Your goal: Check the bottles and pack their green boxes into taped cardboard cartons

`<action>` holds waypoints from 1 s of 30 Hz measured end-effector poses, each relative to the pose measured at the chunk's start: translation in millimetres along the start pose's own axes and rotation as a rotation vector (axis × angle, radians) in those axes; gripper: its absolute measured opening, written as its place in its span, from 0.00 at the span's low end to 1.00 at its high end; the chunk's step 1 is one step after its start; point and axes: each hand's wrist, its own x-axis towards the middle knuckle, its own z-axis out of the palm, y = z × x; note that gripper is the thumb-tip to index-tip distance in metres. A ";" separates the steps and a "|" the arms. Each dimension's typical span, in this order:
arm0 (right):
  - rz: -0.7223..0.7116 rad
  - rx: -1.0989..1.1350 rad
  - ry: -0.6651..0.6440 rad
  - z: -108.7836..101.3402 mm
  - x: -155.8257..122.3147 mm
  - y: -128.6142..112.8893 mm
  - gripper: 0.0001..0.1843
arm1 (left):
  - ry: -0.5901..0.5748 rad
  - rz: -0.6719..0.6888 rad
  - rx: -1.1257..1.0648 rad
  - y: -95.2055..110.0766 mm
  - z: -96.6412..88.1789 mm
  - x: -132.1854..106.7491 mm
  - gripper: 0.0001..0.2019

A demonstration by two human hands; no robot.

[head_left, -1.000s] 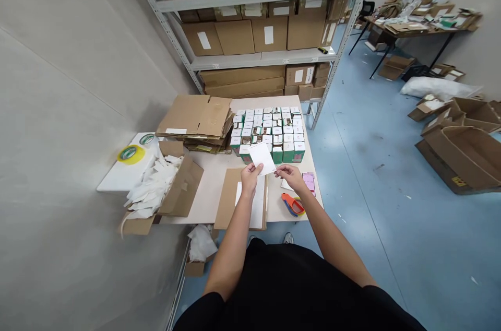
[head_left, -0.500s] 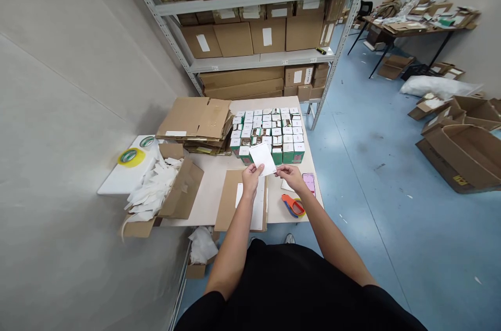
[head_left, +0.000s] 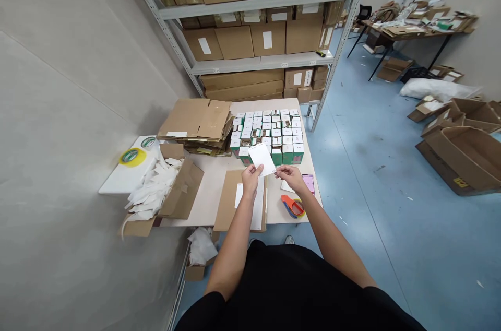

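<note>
A small white sheet of paper (head_left: 262, 158) is tilted up over the table, in front of the rows of small white-and-green boxes (head_left: 287, 153). My left hand (head_left: 251, 179) is closed on its lower left edge, thumb on top. At the sheet's lower right corner, the fingers of my right hand (head_left: 289, 176) pinch together on the paper. Beneath my hands lies a flat piece of cardboard (head_left: 226, 203) with white paper on it. Close to my right wrist are a phone with a pink screen (head_left: 308, 183) and an orange-handled tape cutter or similar tool (head_left: 287, 200), its kind unclear.
Flattened cartons (head_left: 188, 117) are stacked at the table's back left. An open box of white paper strips (head_left: 180, 192) stands at the left edge, beside tape rolls (head_left: 132, 157). Behind rises a metal shelf (head_left: 250, 62) of cartons. Open boxes (head_left: 462, 158) sit on the floor at right.
Both hands keep hold of the white sheet in almost the same place. The view has shifted very slightly; nothing else has visibly moved.
</note>
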 end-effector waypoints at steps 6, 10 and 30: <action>-0.003 -0.004 -0.010 1.0 -2.1 -2.3 0.11 | -0.020 -0.004 0.015 -1.8 1.4 -4.4 0.26; -0.020 0.010 -0.010 1.3 -4.6 -4.3 0.13 | 0.085 0.075 0.214 1.4 3.2 -7.3 0.34; -0.184 0.108 0.103 -1.5 -18.3 -7.1 0.15 | -0.284 0.058 0.130 10.1 34.0 -37.5 0.35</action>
